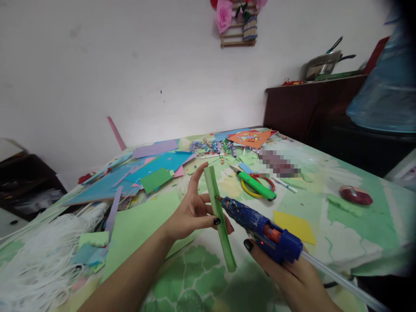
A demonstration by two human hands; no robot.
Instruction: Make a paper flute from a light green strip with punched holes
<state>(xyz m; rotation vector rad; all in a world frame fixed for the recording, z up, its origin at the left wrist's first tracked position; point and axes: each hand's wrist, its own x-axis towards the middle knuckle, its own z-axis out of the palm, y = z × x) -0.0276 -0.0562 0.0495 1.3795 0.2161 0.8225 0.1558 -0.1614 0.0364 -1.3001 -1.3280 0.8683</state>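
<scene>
A person's right hand (295,277) closes around a scuffed blue plastic glue gun (260,225), a translucent glue stick (338,275) trailing from its back end, above the near edge of a worktop spread with a green-and-white patterned cloth (191,277). The left hand (193,212) pinches a long, narrow strip of folded green paper (224,238), thumb in front and other fingers behind, holding it tilted above the cloth with the gun's nozzle at its upper half; whether the two touch cannot be told. A heap of loose white cord (42,264) spreads over the near left corner, beside a large pale green paper sheet (139,225). A yellow paper rectangle (295,225) lies right of the gun, and a dark red computer mouse (355,195) sits toward the right edge. Beyond the hands rests a bright green craft knife (256,185), while a bright blue paper sheet (162,167) lies toward the left edge. Curled blue and purple paper strips (212,146) and an orange paper sheet (251,138) bearing small scraps line the far edge.
</scene>
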